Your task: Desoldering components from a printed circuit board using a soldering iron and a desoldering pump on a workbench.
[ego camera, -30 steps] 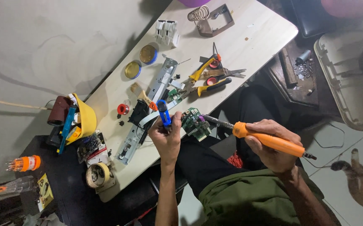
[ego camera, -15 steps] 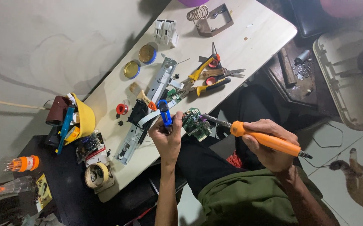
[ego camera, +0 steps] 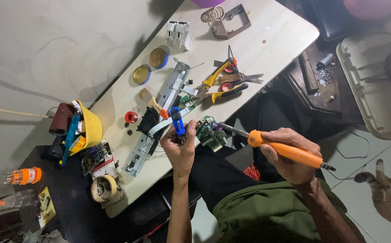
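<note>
My right hand grips an orange-handled soldering iron, its dark tip resting on a green circuit board held at the near edge of the pale wooden table. Gripped in my left hand is a blue tool, standing upright just left of the board. It is not clear which hand supports the board. A long grey metal frame with a white ribbon cable lies on the table just behind my left hand.
Yellow-handled pliers and cutters lie mid-table, two round tins behind them. A yellow hard-hat-like bin with tools sits at left, a tape roll near. A cat lies on the floor at right.
Both hands and the soldering iron hold almost the same position; the iron tip stays at the circuit board.
</note>
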